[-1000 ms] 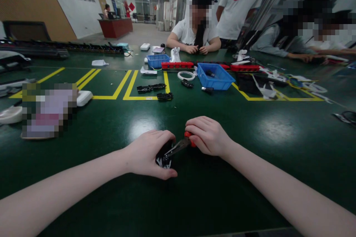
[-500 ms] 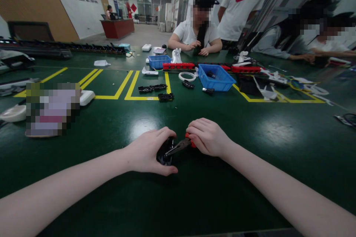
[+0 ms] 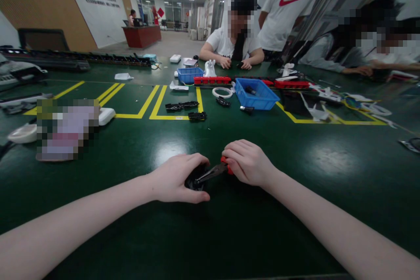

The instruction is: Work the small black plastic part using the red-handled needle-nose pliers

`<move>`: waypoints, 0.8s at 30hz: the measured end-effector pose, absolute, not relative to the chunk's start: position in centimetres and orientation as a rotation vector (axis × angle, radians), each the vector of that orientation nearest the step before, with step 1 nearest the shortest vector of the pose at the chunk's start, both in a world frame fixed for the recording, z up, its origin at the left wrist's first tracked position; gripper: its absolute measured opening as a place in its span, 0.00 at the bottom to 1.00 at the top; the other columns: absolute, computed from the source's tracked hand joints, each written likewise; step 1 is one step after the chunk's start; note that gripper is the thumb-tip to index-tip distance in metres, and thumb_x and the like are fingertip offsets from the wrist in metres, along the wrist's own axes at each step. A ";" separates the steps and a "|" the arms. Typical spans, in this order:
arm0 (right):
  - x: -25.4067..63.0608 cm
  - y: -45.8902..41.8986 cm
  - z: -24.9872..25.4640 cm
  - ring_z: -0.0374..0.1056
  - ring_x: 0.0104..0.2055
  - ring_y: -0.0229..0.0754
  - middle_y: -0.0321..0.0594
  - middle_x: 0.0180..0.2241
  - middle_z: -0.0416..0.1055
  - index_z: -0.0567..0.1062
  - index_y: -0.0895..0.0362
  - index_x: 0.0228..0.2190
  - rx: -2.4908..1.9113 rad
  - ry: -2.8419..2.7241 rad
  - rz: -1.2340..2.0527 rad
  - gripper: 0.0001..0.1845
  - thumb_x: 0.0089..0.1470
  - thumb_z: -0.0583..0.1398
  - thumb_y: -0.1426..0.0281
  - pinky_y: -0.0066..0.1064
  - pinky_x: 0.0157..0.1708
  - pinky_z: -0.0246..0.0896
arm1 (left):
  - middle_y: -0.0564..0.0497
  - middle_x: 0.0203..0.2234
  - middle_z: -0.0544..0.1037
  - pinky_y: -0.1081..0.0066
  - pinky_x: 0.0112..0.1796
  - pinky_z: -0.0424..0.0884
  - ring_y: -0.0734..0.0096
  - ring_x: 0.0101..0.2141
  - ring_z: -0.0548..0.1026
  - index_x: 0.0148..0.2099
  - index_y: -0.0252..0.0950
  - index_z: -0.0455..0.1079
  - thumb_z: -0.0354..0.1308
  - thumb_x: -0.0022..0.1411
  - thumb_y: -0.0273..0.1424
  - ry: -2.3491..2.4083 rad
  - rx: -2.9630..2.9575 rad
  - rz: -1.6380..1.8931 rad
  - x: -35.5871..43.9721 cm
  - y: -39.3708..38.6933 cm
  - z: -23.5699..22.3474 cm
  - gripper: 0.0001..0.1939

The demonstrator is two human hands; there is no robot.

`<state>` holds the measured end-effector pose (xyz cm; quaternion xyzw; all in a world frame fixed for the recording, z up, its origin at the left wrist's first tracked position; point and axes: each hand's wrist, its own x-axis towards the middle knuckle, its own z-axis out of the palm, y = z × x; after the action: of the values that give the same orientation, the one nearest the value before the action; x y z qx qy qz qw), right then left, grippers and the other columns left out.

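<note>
My left hand (image 3: pixel 175 178) is closed around a small black part (image 3: pixel 193 182) that rests on the green table (image 3: pixel 295 210). My right hand (image 3: pixel 247 162) grips the red handles of a pair of needle-nose pliers (image 3: pixel 213 172). The metal jaws of the pliers point left and reach into the black part between my left thumb and fingers. Both hands sit close together near the table's middle. Most of the black part is hidden under my left hand.
Farther off lie black parts (image 3: pixel 180 106) (image 3: pixel 197 116) inside yellow floor-tape lines, a blue bin (image 3: pixel 257 95), a smaller blue bin (image 3: pixel 189 74), red strips (image 3: pixel 211 80) and a white tape ring (image 3: pixel 222 92). Other people sit and stand at the far side. White items (image 3: pixel 106 116) lie at left.
My left hand has turned the black part, so its white-marked underside no longer shows. The pliers stay in the part. The view has shifted slightly.
</note>
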<state>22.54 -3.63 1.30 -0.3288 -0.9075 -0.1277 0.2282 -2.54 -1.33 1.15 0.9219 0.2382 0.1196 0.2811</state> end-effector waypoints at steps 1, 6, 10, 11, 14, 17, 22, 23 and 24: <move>22.5 -3.7 1.3 0.67 0.34 0.41 0.44 0.31 0.72 0.72 0.60 0.32 -0.901 -2.495 -0.357 0.16 0.63 0.47 0.71 0.34 0.35 0.58 | 0.48 0.42 0.73 0.66 0.36 0.68 0.61 0.39 0.73 0.53 0.37 0.63 0.59 0.56 0.51 0.628 2.469 0.322 -2.6 -1.3 1.2 0.29; 22.5 -3.6 1.4 0.68 0.35 0.42 0.45 0.31 0.73 0.73 0.60 0.33 -0.867 -2.464 -0.378 0.14 0.62 0.48 0.72 0.35 0.35 0.60 | 0.48 0.41 0.73 0.66 0.36 0.68 0.61 0.38 0.73 0.53 0.37 0.63 0.60 0.56 0.51 0.600 2.473 0.333 -2.6 -1.4 1.2 0.30; 22.6 -3.6 1.4 0.68 0.36 0.43 0.45 0.32 0.73 0.73 0.60 0.34 -0.844 -2.428 -0.388 0.14 0.62 0.49 0.72 0.36 0.37 0.62 | 0.47 0.44 0.73 0.65 0.38 0.68 0.60 0.40 0.73 0.54 0.37 0.63 0.61 0.54 0.52 0.578 2.510 0.325 -2.6 -1.4 1.3 0.33; 22.6 -3.6 1.4 0.68 0.36 0.43 0.45 0.33 0.73 0.73 0.60 0.34 -0.842 -2.424 -0.385 0.14 0.62 0.49 0.72 0.36 0.37 0.63 | 0.46 0.44 0.73 0.65 0.39 0.68 0.59 0.41 0.73 0.55 0.38 0.62 0.61 0.54 0.52 0.572 2.518 0.323 -2.5 -1.3 1.3 0.33; 22.5 -3.7 1.4 0.69 0.36 0.43 0.45 0.32 0.74 0.73 0.60 0.34 -0.843 -2.432 -0.368 0.13 0.62 0.49 0.72 0.36 0.36 0.63 | 0.45 0.45 0.73 0.64 0.40 0.69 0.58 0.42 0.74 0.56 0.38 0.61 0.60 0.54 0.52 0.554 2.537 0.320 -2.5 -1.3 1.3 0.34; 22.4 -3.8 1.4 0.69 0.35 0.43 0.44 0.32 0.74 0.73 0.59 0.33 -0.847 -2.453 -0.363 0.13 0.61 0.49 0.73 0.36 0.36 0.63 | 0.45 0.46 0.73 0.63 0.40 0.69 0.57 0.42 0.74 0.57 0.37 0.60 0.61 0.54 0.52 0.544 2.552 0.315 -2.5 -1.3 1.4 0.35; 22.3 -3.8 1.2 0.68 0.34 0.42 0.44 0.31 0.73 0.73 0.59 0.32 -0.858 -2.483 -0.361 0.15 0.62 0.48 0.72 0.35 0.34 0.61 | 0.44 0.47 0.72 0.64 0.40 0.70 0.57 0.43 0.74 0.58 0.38 0.59 0.62 0.53 0.51 0.554 2.557 0.326 -2.5 -1.4 1.2 0.37; 22.3 -3.8 1.2 0.68 0.34 0.42 0.44 0.31 0.73 0.73 0.59 0.32 -0.862 -2.492 -0.358 0.15 0.62 0.48 0.72 0.35 0.34 0.61 | 0.44 0.47 0.72 0.63 0.40 0.70 0.56 0.43 0.74 0.59 0.38 0.59 0.63 0.53 0.51 0.561 2.556 0.330 -2.5 -1.4 1.2 0.38; 22.3 -3.7 1.2 0.68 0.34 0.42 0.44 0.31 0.73 0.73 0.59 0.32 -0.866 -2.501 -0.356 0.15 0.63 0.48 0.71 0.35 0.34 0.61 | 0.44 0.47 0.72 0.63 0.40 0.70 0.56 0.43 0.74 0.59 0.38 0.58 0.63 0.52 0.51 0.567 2.553 0.335 -2.5 -1.4 1.1 0.38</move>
<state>22.32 -3.74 1.19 -0.3153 -0.9107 -0.1295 0.2335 -2.52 -1.44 1.13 0.9376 0.2084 0.1229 0.2497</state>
